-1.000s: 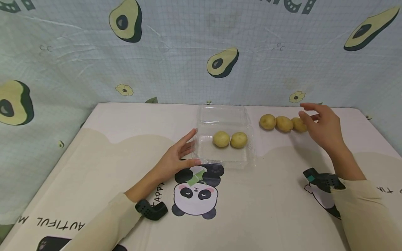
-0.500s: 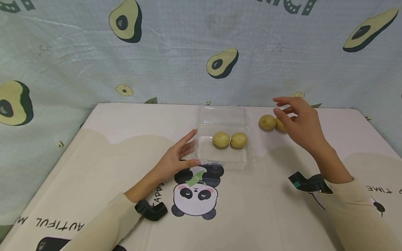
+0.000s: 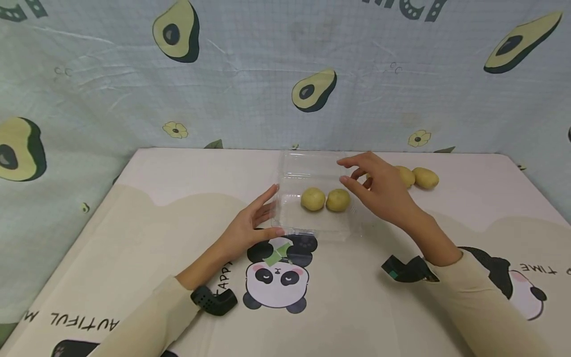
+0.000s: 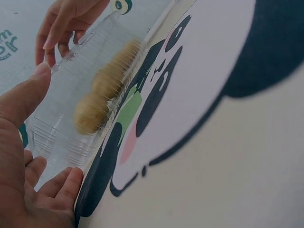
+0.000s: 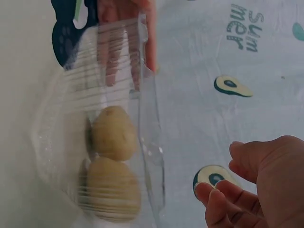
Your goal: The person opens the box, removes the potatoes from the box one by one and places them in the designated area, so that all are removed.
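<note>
A clear plastic clamshell box (image 3: 290, 218) lies on the table with its lid (image 3: 308, 161) folded back. Two potatoes sit side by side inside, the left potato (image 3: 313, 199) and the right potato (image 3: 338, 200). My left hand (image 3: 245, 228) rests against the box's left side, fingers extended and thumb spread to the near corner; in the left wrist view the thumb touches the rim. My right hand (image 3: 385, 191) hovers over the box's right edge, fingers loosely bent and parted. Nothing lies between those fingers in the right wrist view, where the potatoes show through the ribbed wall (image 5: 57, 142).
Three more potatoes lie in a row right of the box: an end potato (image 3: 426, 178), a middle potato (image 3: 405, 176) and one mostly hidden behind the right hand. A printed cloth covers the table (image 3: 348, 297); a patterned curtain (image 3: 250, 99) hangs at its back edge.
My right hand has swept left from the far potato, over the row, to the box's right edge, uncovering the two right-hand potatoes. My left hand and the potatoes stay put.
</note>
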{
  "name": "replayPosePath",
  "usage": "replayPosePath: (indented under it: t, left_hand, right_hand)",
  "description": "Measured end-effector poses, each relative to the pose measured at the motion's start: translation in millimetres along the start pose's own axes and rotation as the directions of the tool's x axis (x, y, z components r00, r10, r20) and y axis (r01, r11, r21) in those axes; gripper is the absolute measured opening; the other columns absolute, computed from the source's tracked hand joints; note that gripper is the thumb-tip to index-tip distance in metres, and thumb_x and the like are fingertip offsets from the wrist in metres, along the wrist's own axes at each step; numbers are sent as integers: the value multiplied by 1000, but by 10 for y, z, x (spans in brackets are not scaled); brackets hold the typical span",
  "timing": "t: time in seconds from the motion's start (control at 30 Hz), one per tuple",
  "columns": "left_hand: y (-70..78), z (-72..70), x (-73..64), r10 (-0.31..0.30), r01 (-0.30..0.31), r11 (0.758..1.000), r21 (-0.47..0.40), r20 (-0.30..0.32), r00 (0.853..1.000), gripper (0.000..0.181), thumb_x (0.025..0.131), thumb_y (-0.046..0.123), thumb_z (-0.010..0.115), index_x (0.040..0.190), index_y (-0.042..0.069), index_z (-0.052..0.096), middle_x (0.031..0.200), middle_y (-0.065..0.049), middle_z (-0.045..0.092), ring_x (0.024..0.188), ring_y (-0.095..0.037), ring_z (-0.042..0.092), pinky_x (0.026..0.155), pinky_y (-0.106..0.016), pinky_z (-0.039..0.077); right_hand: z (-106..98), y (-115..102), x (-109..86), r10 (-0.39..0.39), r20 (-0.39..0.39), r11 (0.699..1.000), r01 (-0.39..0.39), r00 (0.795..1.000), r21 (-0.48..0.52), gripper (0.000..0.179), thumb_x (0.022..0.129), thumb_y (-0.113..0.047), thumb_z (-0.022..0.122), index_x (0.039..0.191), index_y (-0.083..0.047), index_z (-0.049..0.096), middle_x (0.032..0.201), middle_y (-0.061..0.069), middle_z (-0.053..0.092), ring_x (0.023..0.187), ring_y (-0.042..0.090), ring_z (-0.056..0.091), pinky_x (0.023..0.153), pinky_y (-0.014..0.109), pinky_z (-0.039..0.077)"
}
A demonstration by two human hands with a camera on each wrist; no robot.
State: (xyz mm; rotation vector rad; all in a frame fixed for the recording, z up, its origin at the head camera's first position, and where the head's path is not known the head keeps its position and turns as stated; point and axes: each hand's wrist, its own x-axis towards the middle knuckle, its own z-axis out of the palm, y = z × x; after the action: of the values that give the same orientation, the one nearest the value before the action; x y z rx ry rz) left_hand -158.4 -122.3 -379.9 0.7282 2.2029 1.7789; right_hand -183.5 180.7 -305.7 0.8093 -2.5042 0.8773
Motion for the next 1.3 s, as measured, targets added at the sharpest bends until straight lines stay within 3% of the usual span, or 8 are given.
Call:
replayPosePath:
  t: [0.17, 0.47, 0.83, 1.13, 1.3]
  left_hand:
    - [-4, 1, -1, 4, -4, 1000, -8, 3, 1000, 90, 84, 15, 75, 154, 23, 19, 157, 6, 18, 139, -24, 30, 109, -33, 32]
    - [-2, 10, 13, -5, 5, 1000, -9, 3, 1000, 90, 84, 17, 75, 154, 24, 19, 157, 7, 19, 139, -23, 30, 109, -33, 31]
    - [-1, 11, 18, -9, 9, 1000, -9, 2, 1000, 89, 84, 15, 75, 154, 24, 19, 157, 6, 19, 139, -23, 30, 109, -33, 31]
    - [-8, 6, 21, 4, -3, 1000, -10, 7, 1000, 90, 84, 16, 75, 154, 23, 19, 157, 5, 19, 139, -24, 31, 109, -33, 32]
    - [-13, 0, 15, 1, -1, 1000, 0, 1, 1000, 90, 84, 16, 75, 154, 23, 19, 157, 6, 20, 139, -24, 31, 109, -33, 32]
  right_hand:
    - [167, -30, 19, -29, 52, 999, 26, 998, 46, 33, 88, -16, 70, 120, -9, 64, 111, 4, 61, 82, 13, 61, 58, 27, 54]
    - [357, -49, 27, 11, 146, 991, -30, 989, 130, 36, 86, -14, 73, 120, -8, 64, 111, 5, 58, 86, 15, 65, 58, 26, 51]
    - [444, -37, 55, 2, 171, 994, -21, 985, 111, 35, 83, -12, 76, 116, -7, 66, 111, 8, 57, 90, 21, 66, 66, 36, 54]
    - [467, -62, 74, -2, 192, 997, -13, 981, 80, 38, 80, -10, 79, 115, -7, 66, 112, 8, 59, 90, 21, 66, 70, 37, 56]
    - [491, -63, 101, 24, 247, 995, -48, 969, 93, 41, 79, -9, 79, 118, -7, 66, 113, 9, 61, 87, 19, 66, 70, 35, 56]
